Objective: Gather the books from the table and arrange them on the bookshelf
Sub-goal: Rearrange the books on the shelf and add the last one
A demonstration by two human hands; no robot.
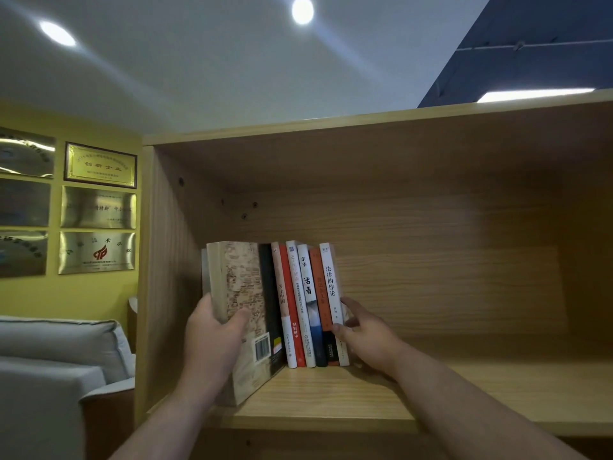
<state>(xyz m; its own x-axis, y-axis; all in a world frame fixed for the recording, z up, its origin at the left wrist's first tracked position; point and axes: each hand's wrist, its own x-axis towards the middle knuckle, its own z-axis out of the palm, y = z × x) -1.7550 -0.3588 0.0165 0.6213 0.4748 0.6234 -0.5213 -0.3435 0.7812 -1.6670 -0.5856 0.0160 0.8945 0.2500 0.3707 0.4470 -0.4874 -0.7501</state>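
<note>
Hands meet at the bookshelf (464, 386), where on my feed the top wooden compartment fills most of the head view. The left hand (212, 340) grips a thick book (242, 293) with a mottled beige cover and a barcode low on its face. The thumb lies across the cover and the other fingers wrap behind it, out of my sight. That book stands at the left end of a row of books (305, 303), leaning out of line (its lower corner sits near the front lip of the shelf board, while its top tips back toward the row). A black spine is just beside it.

The rest of the row stands upright on the board, spines outward in red, white and dark blue, toward the left side of the compartment. The right hand (368, 340) holds the far end of the row at a white book (330, 287) with black Chinese characters. Its thumb presses the spine low down and its fingers (351, 303) lie fairly straight along the outer cover, pinching that book between them. To the right of this hand I see only bare wood.

Beyond the shelf's left wall, gold plaques (99, 207) hang on a yellow wall above a grey sofa (59, 343). Round ceiling lights (302, 9) glare overhead.
</note>
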